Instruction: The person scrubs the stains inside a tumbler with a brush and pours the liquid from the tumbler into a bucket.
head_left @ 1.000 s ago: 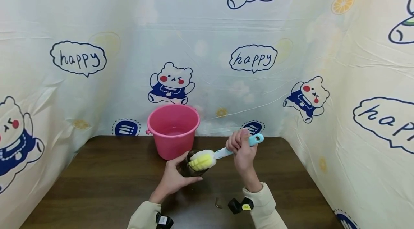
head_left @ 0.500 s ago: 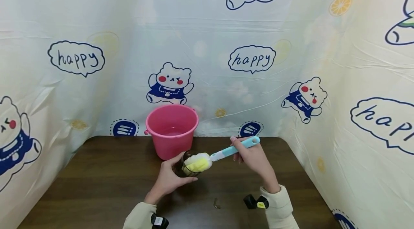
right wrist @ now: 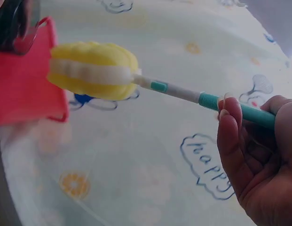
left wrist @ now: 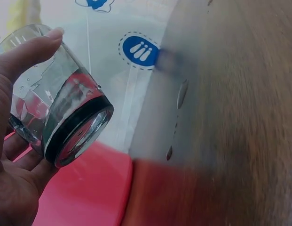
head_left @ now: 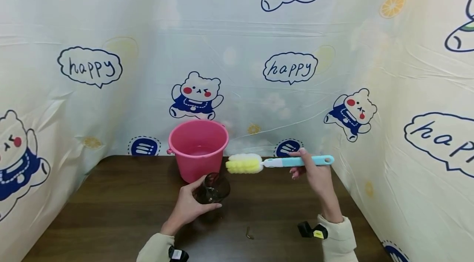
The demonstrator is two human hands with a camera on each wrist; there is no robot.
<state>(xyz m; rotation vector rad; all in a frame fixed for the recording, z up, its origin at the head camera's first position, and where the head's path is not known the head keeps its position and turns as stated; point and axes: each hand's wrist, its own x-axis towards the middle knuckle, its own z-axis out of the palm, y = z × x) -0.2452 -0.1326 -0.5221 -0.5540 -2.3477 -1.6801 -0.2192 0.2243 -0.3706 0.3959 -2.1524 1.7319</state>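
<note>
My left hand (head_left: 189, 206) grips a dark, clear glass cup (head_left: 216, 188), tilted with its mouth toward the right. In the left wrist view the glass (left wrist: 66, 99) shows a thick base, and drops cling to its wall. My right hand (head_left: 314, 173) holds a bottle brush (head_left: 292, 162) by its turquoise handle, level above the table. The yellow and white sponge head (head_left: 244, 164) points left and is apart from the glass, up and to its right. In the right wrist view thumb and fingers pinch the handle (right wrist: 258, 115).
A pink bucket (head_left: 198, 161) stands behind the glass, near the table's back edge. Water spots (head_left: 249, 234) lie on the dark wooden table (head_left: 111, 212). A printed curtain (head_left: 237, 48) hangs behind and along both sides.
The brush head, inside the glass mouth before, has come out, up and to the right with my right hand, whose grip has shifted. My left hand keeps hold of the glass.
</note>
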